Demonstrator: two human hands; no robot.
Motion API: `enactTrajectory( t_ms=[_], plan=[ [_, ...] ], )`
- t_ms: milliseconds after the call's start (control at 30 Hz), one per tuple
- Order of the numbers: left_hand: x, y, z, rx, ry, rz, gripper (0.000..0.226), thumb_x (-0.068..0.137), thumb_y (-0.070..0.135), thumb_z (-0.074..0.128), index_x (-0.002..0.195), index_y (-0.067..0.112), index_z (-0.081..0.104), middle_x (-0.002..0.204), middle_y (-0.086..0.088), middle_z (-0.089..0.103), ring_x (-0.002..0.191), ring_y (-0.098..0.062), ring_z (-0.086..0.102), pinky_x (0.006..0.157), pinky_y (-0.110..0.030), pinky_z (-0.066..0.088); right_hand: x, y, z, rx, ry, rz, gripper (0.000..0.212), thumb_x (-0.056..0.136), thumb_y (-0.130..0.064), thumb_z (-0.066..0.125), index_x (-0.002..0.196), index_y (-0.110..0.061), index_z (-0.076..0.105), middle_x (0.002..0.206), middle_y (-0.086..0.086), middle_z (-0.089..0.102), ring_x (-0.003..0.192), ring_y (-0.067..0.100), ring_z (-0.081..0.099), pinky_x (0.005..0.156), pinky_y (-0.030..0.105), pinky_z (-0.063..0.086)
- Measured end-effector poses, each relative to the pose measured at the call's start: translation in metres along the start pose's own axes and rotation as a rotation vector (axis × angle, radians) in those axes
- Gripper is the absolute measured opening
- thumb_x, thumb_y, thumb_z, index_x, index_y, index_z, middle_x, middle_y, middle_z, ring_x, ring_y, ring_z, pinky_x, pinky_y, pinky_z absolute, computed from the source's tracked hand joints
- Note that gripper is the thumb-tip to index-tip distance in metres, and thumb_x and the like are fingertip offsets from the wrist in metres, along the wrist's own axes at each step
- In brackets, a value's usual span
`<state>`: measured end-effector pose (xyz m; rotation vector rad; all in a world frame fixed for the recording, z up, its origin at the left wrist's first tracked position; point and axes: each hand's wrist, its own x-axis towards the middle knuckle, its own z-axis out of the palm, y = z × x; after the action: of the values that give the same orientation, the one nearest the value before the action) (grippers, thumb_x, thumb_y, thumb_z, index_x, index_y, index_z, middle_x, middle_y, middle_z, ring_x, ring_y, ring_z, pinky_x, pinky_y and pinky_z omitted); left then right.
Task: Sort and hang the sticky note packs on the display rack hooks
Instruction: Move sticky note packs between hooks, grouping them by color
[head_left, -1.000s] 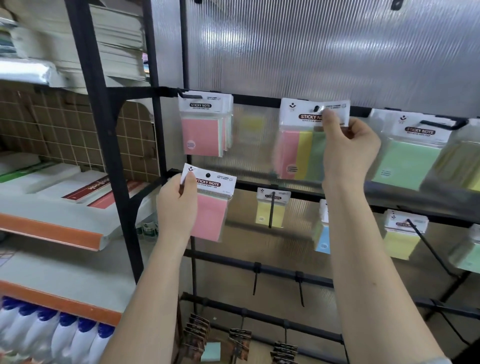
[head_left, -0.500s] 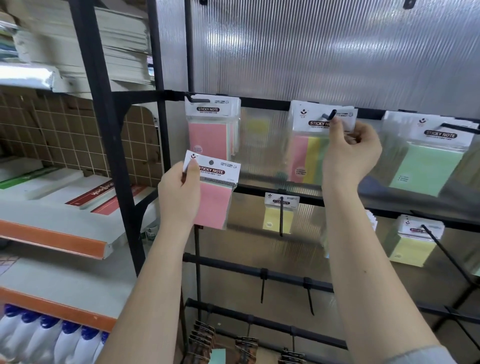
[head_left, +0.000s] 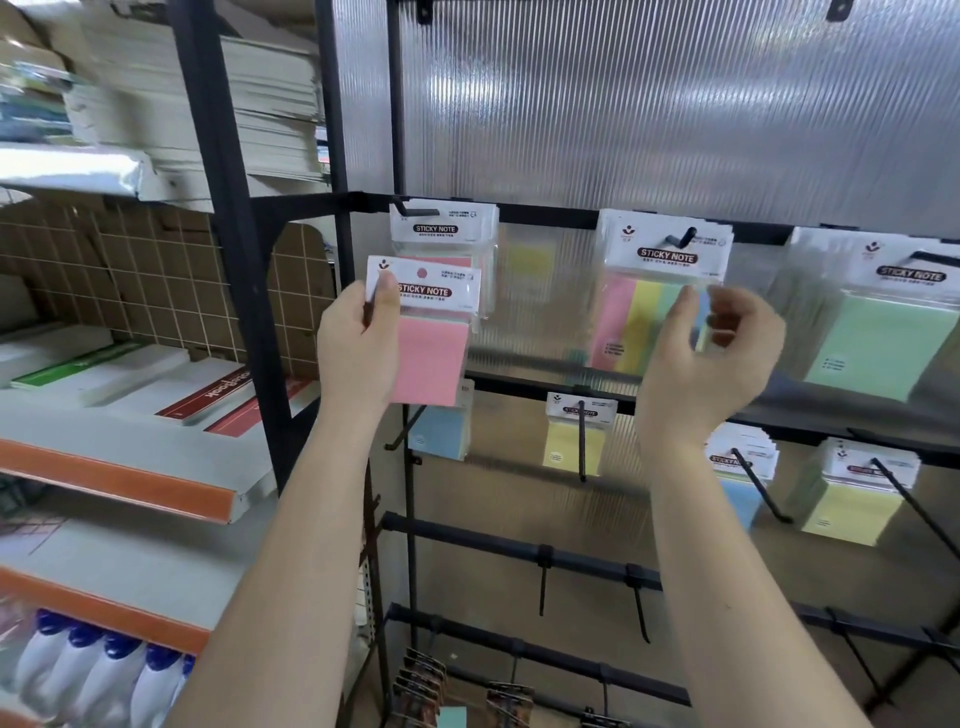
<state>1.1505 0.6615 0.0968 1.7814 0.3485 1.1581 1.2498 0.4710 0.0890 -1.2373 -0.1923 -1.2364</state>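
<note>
The pink sticky note pack (head_left: 427, 343) is pinched at its header by the left hand (head_left: 358, 345), raised just below the matching pink packs' hook (head_left: 415, 212) for hanging, while the right hand (head_left: 709, 358), loosely curled, holds nothing before the multicolour pack (head_left: 647, 312).

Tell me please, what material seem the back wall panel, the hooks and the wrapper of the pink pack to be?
Back wall panel: probably translucent ribbed plastic sheet; fine vertical flutes catch the light. Hooks: likely metal rod with a matte black coat; thin, dark, no shine. Wrapper of the pink pack in the left hand: clear glossy film with a white printed card header.
</note>
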Motion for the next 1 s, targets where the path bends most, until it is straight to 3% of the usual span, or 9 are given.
enactTrajectory(
  t_ms=[100, 200, 267, 433, 533, 667, 767, 900, 1000],
  plan=[
    [0.012, 0.008, -0.003, 0.009, 0.008, 0.041, 0.031, 0.099, 0.042, 0.037, 0.096, 0.015, 0.053, 0.084, 0.011, 0.056, 0.073, -0.002, 0.055, 0.062, -0.019, 0.043, -0.025, 0.007, -0.008, -0.006, -0.118, -0.09, 0.016, 0.09, -0.015, 0.058, 0.09, 0.0, 0.065, 0.082, -0.006, 0.056, 0.071, 0.001, 0.047, 0.071, 0.007, 0.039],
    [0.022, 0.014, -0.004, -0.016, 0.027, 0.071, 0.025, 0.098, 0.041, 0.042, 0.092, 0.019, 0.053, 0.083, 0.012, 0.057, 0.072, 0.0, 0.057, 0.06, -0.018, 0.046, -0.046, 0.009, -0.018, 0.001, -0.328, -0.05, 0.027, 0.095, -0.024, 0.049, 0.079, -0.009, 0.064, 0.064, -0.009, 0.056, 0.06, 0.002, 0.05, 0.057, 0.009, 0.035],
    [0.027, 0.018, -0.004, -0.065, 0.038, 0.089, 0.018, 0.095, 0.039, 0.05, 0.092, 0.021, 0.055, 0.085, 0.016, 0.059, 0.073, 0.003, 0.059, 0.059, -0.014, 0.048, -0.055, 0.011, -0.023, -0.018, -0.493, -0.006, 0.038, 0.096, -0.028, 0.045, 0.068, -0.007, 0.059, 0.055, -0.001, 0.054, 0.056, 0.011, 0.05, 0.051, 0.015, 0.032],
    [0.041, 0.021, -0.003, -0.103, 0.105, 0.127, 0.017, 0.092, 0.04, 0.055, 0.084, 0.025, 0.056, 0.082, 0.018, 0.062, 0.072, 0.009, 0.061, 0.065, -0.015, 0.049, -0.062, 0.02, -0.029, -0.183, -0.808, 0.208, 0.032, 0.098, -0.027, 0.049, 0.073, -0.012, 0.064, 0.065, -0.003, 0.064, 0.062, 0.01, 0.057, 0.056, 0.014, 0.039],
    [0.047, 0.02, -0.002, -0.122, 0.112, 0.149, 0.022, 0.093, 0.04, 0.054, 0.089, 0.019, 0.057, 0.086, 0.012, 0.064, 0.08, 0.0, 0.065, 0.068, -0.019, 0.052, -0.063, 0.03, -0.032, -0.268, -0.87, 0.333, 0.027, 0.097, -0.027, 0.05, 0.078, -0.016, 0.064, 0.073, -0.003, 0.066, 0.072, 0.01, 0.06, 0.057, 0.012, 0.04],
    [0.051, 0.022, 0.001, -0.137, 0.143, 0.157, 0.02, 0.094, 0.038, 0.054, 0.084, 0.021, 0.054, 0.079, 0.014, 0.06, 0.069, 0.012, 0.06, 0.058, -0.008, 0.046, -0.063, 0.045, -0.038, -0.341, -0.914, 0.423, 0.017, 0.097, -0.024, 0.05, 0.093, -0.016, 0.065, 0.085, -0.003, 0.063, 0.082, 0.013, 0.057, 0.062, 0.018, 0.04],
    [0.053, 0.019, 0.004, -0.156, 0.158, 0.158, 0.021, 0.094, 0.036, 0.055, 0.083, 0.018, 0.056, 0.078, 0.014, 0.06, 0.067, 0.014, 0.059, 0.057, -0.008, 0.043, -0.062, 0.053, -0.04, -0.369, -0.9, 0.465, 0.015, 0.097, -0.022, 0.051, 0.096, -0.015, 0.065, 0.085, -0.005, 0.062, 0.081, 0.012, 0.056, 0.064, 0.022, 0.04],
    [0.055, 0.014, 0.008, -0.183, 0.16, 0.147, 0.029, 0.093, 0.034, 0.056, 0.097, 0.006, 0.062, 0.086, 0.011, 0.064, 0.07, 0.011, 0.062, 0.056, -0.008, 0.045, -0.061, 0.063, -0.04, -0.411, -0.884, 0.535, 0.017, 0.097, -0.023, 0.051, 0.099, -0.014, 0.065, 0.081, -0.005, 0.061, 0.073, 0.007, 0.055, 0.056, 0.02, 0.038],
    [0.058, 0.009, 0.012, -0.171, 0.144, 0.129, 0.023, 0.094, 0.032, 0.056, 0.089, 0.009, 0.06, 0.083, 0.009, 0.063, 0.066, 0.006, 0.06, 0.053, -0.006, 0.041, -0.061, 0.07, -0.041, -0.426, -0.869, 0.575, 0.019, 0.097, -0.022, 0.051, 0.103, -0.012, 0.065, 0.083, -0.005, 0.061, 0.076, 0.012, 0.056, 0.061, 0.025, 0.042]
  ],
)
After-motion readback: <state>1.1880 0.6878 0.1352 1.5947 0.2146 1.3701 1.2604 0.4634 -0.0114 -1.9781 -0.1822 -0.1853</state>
